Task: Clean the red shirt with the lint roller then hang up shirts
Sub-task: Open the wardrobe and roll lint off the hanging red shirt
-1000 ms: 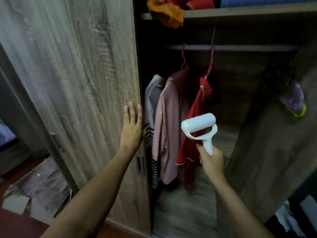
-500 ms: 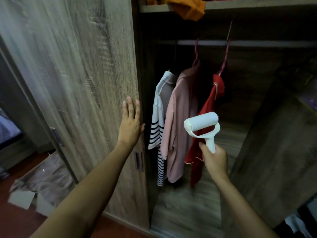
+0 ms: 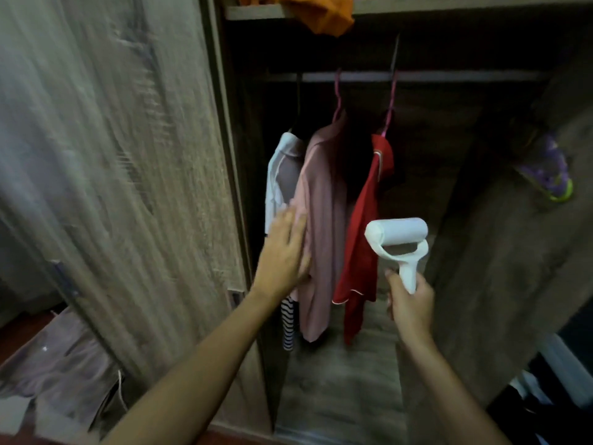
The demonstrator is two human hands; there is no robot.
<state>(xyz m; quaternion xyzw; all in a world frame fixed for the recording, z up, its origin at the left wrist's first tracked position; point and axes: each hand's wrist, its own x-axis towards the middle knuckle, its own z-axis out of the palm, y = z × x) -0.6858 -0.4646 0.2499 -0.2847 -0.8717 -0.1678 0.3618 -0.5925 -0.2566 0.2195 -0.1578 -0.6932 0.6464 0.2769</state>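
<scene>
The right hand [image 3: 409, 305] is clenched around the handle of the white lint roller [image 3: 398, 242], roller head up, just at 4 o'clock of the red shirt [image 3: 364, 239]. The left hand [image 3: 284, 252] lies flat, fingers spread, on the pink shirt [image 3: 322, 220], gripping nothing. Inside the wardrobe [image 3: 500, 252], three shirts hang from the rail [image 3: 449, 76]: striped shirt [image 3: 276, 178], pink, red, with orange cloth [image 3: 321, 14] on the shelf at 12 o'clock.

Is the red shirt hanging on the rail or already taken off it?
Hanging. The red shirt sits on a pink hanger hooked over the rail, right of the pink shirt.
</scene>
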